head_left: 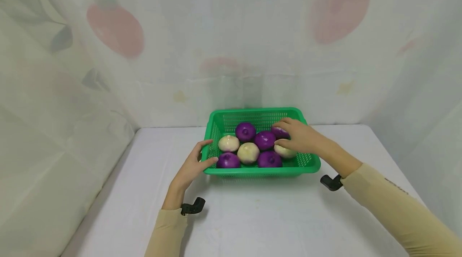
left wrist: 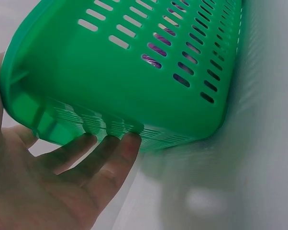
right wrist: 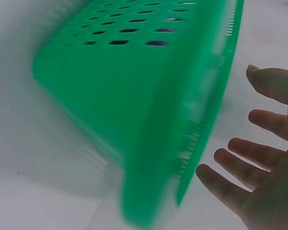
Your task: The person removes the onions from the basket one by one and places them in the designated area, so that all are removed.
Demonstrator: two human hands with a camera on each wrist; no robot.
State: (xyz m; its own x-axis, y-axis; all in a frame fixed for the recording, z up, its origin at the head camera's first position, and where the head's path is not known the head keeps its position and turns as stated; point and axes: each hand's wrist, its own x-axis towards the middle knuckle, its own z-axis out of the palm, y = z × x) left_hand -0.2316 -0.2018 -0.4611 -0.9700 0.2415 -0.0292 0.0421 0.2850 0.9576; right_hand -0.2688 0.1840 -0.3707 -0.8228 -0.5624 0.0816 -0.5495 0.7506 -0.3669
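Note:
A green plastic basket (head_left: 255,170) stands on the white table with several onions in it, some purple and some pale. My left hand (head_left: 191,166) holds the basket's left end. Its thumb lies over the rim near the front corner, and other fingers (left wrist: 117,163) touch the slotted outer wall. Over the right end hovers my right hand (head_left: 301,136), its fingers spread apart in the right wrist view. Beneath it lie a pale onion (head_left: 285,152) and a partly hidden purple onion (head_left: 279,132). Nearby are another purple onion (head_left: 265,140) and a pale onion (head_left: 248,153).
A white cloth covers the table (head_left: 260,217). Behind it hangs a pale curtain (head_left: 231,40) printed with faded red fruit, and similar sheets close off both sides. Black wrist mounts (head_left: 193,206) sit on both forearms.

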